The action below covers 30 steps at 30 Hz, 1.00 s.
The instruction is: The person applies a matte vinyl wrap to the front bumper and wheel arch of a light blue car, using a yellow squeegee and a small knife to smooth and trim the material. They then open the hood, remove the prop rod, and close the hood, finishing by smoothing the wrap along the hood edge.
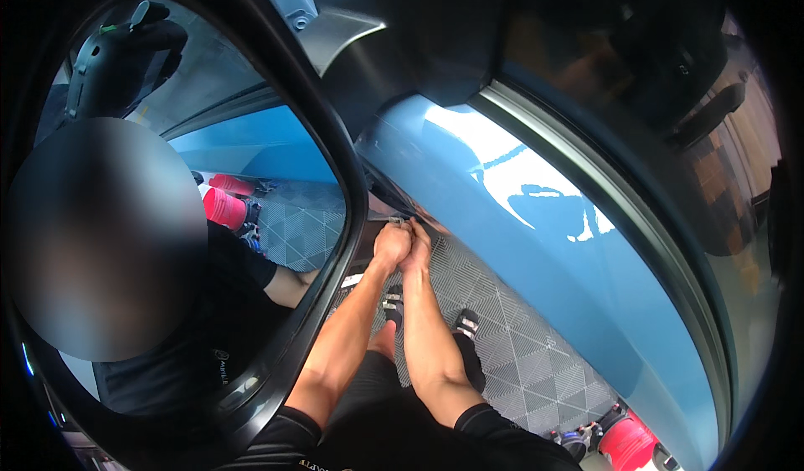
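My left hand (391,243) and my right hand (418,246) are pressed together at the middle of the view, low beside the blue car door (536,220). The left fingers are curled closed. Those of the right close in against the left hand. A small greyish bit shows at the fingertips, too small to name; what lies between the hands is hidden. Just to the left of my forearms stands the car's side mirror (362,199), its black housing framing a large glass. In the glass are a reflected person, the blue car side and pink-red buckets.
Above the door runs a dark side window (603,77) with a silver trim strip (536,111). The floor (519,337) is of grey ribbed tiles. At the lower right a pink-red bucket (628,444) stands close to the car. My sandalled feet show below my hands.
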Tool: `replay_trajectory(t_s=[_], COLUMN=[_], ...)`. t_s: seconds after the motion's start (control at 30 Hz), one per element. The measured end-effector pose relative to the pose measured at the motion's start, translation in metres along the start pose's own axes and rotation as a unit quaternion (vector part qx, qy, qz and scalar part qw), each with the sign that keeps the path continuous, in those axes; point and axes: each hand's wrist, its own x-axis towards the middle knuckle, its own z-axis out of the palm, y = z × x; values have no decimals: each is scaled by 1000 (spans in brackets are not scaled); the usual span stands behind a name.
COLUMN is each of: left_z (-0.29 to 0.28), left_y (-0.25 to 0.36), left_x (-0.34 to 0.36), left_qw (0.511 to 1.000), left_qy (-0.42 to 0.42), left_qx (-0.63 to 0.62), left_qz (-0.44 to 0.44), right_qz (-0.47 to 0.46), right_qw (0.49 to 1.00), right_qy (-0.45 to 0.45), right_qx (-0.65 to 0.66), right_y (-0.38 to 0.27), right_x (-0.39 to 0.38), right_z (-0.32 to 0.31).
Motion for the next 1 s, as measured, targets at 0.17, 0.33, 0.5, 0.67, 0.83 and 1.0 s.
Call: replay_trajectory(t_s=[0.17, 0.33, 0.5, 0.67, 0.83, 1.0], left_z=[1, -7, -5, 2, 2, -9], left_y=[-5, -10, -18, -34, -29, -21], left_x=[-4, -11, -7, 3, 5, 1], left_qw=[995, 993, 989, 992, 985, 986], left_qy=[-45, -75, -99, -113, -137, -156], left_qx=[-74, -85, -106, -52, -99, -59], left_qz=[-57, -33, -30, -33, -10, -24], right_qz=[-49, -26, -25, -18, -14, 6], right_qw=[999, 997, 995, 987, 960, 912], right_qy=[0, -70, -43, -45, 80, 154], right_qx=[-2, 19, -84, -152, -269, -380], right_y=[1, 5, -7, -15, -22, -32], right_x=[7, -2, -9, -21, -10, 19], right_z=[-8, -22, -15, -9, 1, 10])
